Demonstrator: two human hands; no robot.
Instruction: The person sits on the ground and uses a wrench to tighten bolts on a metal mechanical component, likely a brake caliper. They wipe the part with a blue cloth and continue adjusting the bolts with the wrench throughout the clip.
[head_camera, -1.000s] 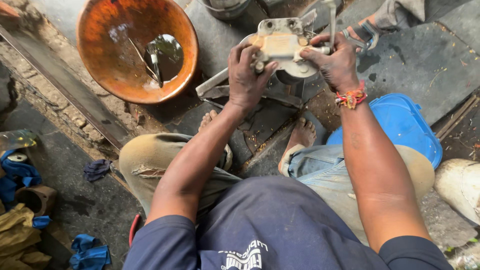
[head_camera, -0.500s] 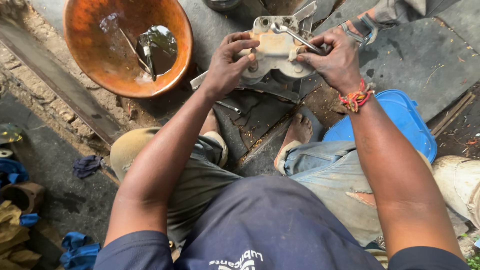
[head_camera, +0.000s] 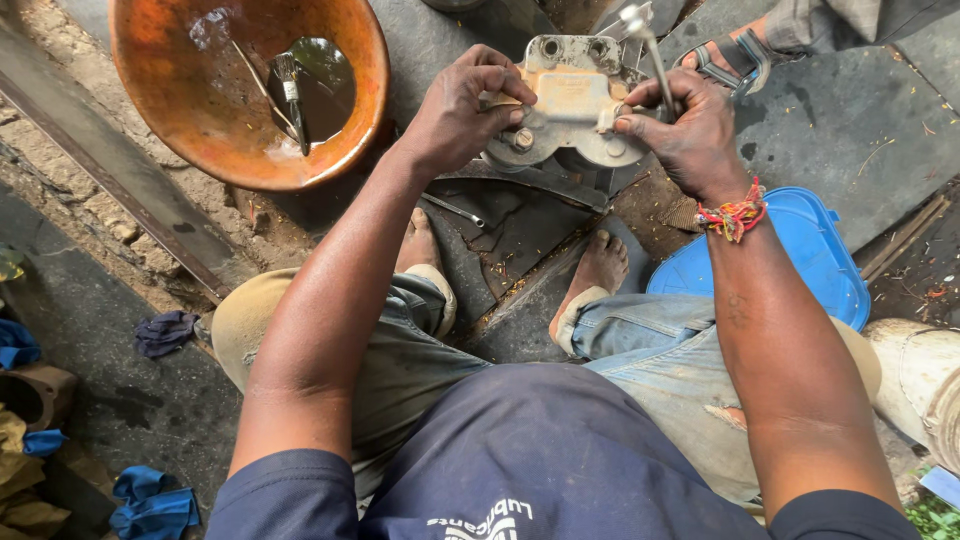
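Observation:
A grey metal casting (head_camera: 568, 100) with bolt holes along its top stands on the ground in front of me. My left hand (head_camera: 462, 108) grips its left edge, fingers curled over it. My right hand (head_camera: 686, 128) holds a thin metal rod tool (head_camera: 652, 50) against the casting's right side; the rod points up and away. A coloured thread band circles my right wrist. I sit with knees apart and bare feet on dark slabs below the casting.
An orange basin (head_camera: 220, 110) with dark liquid and a brush sits at upper left. A small spanner (head_camera: 452, 210) lies by my left foot. A blue plastic lid (head_camera: 810, 250) is at right. Another person's sandalled foot (head_camera: 730, 60) shows at top. Blue rags (head_camera: 150, 500) lie at lower left.
My view has shifted closer. The left hand moved from the casting's front to its left edge, and the rod in my right hand swung from lying flat to pointing upward.

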